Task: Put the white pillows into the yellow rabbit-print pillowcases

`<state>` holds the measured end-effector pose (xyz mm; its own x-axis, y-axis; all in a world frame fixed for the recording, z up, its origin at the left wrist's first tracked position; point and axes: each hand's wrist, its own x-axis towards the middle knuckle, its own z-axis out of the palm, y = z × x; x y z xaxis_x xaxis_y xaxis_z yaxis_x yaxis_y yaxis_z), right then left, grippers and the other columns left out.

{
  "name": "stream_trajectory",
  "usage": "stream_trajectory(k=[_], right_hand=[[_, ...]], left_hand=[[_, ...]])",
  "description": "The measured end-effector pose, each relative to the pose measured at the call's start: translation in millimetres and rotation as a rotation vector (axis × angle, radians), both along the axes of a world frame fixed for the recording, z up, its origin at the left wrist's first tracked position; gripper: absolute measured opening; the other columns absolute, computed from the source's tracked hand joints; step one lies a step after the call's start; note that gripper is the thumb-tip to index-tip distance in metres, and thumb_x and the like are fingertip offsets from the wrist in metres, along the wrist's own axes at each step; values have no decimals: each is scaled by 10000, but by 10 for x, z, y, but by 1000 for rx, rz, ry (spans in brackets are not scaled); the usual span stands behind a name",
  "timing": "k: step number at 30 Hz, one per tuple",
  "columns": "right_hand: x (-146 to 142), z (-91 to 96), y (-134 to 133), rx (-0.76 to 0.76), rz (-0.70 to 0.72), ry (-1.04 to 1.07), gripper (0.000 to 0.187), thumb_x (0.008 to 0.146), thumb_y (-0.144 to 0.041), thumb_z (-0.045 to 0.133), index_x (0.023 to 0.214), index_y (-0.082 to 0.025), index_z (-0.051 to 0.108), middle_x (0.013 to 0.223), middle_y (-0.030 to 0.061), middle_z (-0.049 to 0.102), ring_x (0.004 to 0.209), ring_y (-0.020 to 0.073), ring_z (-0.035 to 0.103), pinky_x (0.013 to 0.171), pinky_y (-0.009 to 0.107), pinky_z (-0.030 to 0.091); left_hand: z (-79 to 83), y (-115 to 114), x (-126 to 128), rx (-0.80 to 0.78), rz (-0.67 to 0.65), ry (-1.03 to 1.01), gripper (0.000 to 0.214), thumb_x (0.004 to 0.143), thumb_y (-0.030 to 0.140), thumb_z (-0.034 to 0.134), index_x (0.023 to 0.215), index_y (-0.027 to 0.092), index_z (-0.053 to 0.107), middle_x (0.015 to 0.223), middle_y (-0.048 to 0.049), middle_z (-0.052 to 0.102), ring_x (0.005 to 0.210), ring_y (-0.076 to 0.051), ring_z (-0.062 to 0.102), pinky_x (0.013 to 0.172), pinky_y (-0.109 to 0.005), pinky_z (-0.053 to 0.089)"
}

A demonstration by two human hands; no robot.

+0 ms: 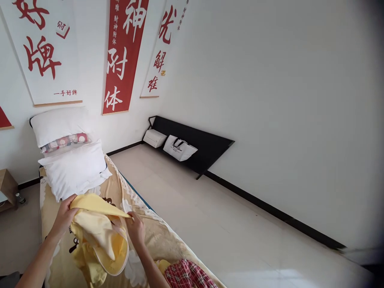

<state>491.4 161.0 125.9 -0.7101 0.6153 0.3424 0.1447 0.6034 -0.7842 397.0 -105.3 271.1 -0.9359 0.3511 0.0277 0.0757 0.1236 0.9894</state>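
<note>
My left hand (65,215) pinches one end of a yellow cloth garment (100,224) at its upper left. The opposite end is gripped by my right hand (136,229), so the upper edge is stretched between both hands. Below that edge the fabric hangs in loose folds, with a rounded, pale-edged opening at the lower right. Folds hide its exact kind. Under it lies a bed with a beige patterned sheet (162,236). By my right forearm, a red plaid cloth (189,274) rests on the bed, touching another bit of yellow fabric.
White pillows (70,168) are stacked at the bed's head. A black folding cot (192,140) stands along the wall, holding a white box (155,138) and a white bag (179,149). A wooden cabinet (7,186) and a bottle (20,199) are at the left. Scrolls (124,60) hang above.
</note>
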Motion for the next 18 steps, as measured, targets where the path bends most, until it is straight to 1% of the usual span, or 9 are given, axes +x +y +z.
stream_trajectory(k=[2, 4, 6, 8, 10, 13, 14, 16, 18], right_hand=[[91, 156, 187, -16, -46, 17, 298, 780, -379, 393, 753, -204, 632, 714, 68, 699, 644, 213, 625, 599, 309, 460], [202, 347, 351, -21, -75, 30, 320, 800, -389, 371, 794, -197, 627, 703, 59, 687, 610, 206, 608, 571, 304, 451], [325, 531, 461, -16, -88, 32, 321, 799, -399, 380, 816, -193, 627, 671, 42, 666, 585, 203, 586, 569, 306, 449], [447, 686, 508, 2, -84, 20, 319, 784, -406, 400, 814, -193, 636, 620, 22, 635, 551, 196, 558, 562, 305, 444], [565, 814, 511, 25, -73, 22, 309, 765, -406, 420, 790, -196, 645, 610, 17, 626, 546, 191, 549, 557, 298, 441], [749, 1004, 512, 23, -90, 73, 270, 742, -393, 456, 748, -207, 651, 670, 26, 660, 588, 189, 572, 551, 279, 443], [815, 1072, 529, 12, -115, 94, 259, 743, -390, 467, 745, -211, 655, 695, 28, 671, 603, 188, 579, 554, 272, 446], [948, 1207, 597, -3, -164, 118, 240, 749, -386, 494, 753, -217, 664, 723, 28, 683, 624, 187, 587, 565, 263, 457], [1062, 1309, 694, -3, -174, 107, 225, 740, -388, 525, 769, -220, 672, 740, 26, 691, 632, 188, 592, 560, 257, 461]], left_hand=[[-108, -72, -23, -96, -12, 54, 110, 677, 293, 567, 743, 209, 541, 698, 26, 527, 689, -167, 505, 631, -250, 404], [-265, -116, -21, -259, -84, 135, 172, 675, 286, 614, 824, 210, 574, 783, 10, 587, 763, -192, 558, 687, -265, 427], [-457, -142, -18, -437, -162, 226, 274, 673, 203, 607, 946, 215, 607, 927, -21, 642, 876, -222, 605, 760, -286, 443], [-656, -169, -39, -550, -153, 306, 390, 667, 90, 509, 1017, 224, 615, 1047, -46, 646, 979, -229, 618, 822, -299, 447], [-834, -228, -103, -601, -39, 377, 439, 668, 42, 434, 1025, 218, 619, 1078, -67, 632, 1047, -236, 606, 875, -317, 447], [-1075, -438, -266, -660, 210, 418, 341, 778, 120, 426, 1046, 189, 626, 1102, -104, 613, 1111, -273, 580, 938, -361, 446], [-1161, -542, -324, -674, 284, 384, 321, 804, 164, 437, 1060, 181, 630, 1126, -113, 608, 1123, -283, 578, 949, -370, 448], [-1355, -771, -419, -682, 387, 246, 310, 795, 222, 478, 1050, 167, 646, 1144, -128, 616, 1085, -298, 610, 916, -374, 480], [-1568, -978, -459, -676, 426, 110, 269, 737, 253, 536, 946, 155, 675, 1040, -132, 664, 951, -308, 670, 806, -371, 527]])
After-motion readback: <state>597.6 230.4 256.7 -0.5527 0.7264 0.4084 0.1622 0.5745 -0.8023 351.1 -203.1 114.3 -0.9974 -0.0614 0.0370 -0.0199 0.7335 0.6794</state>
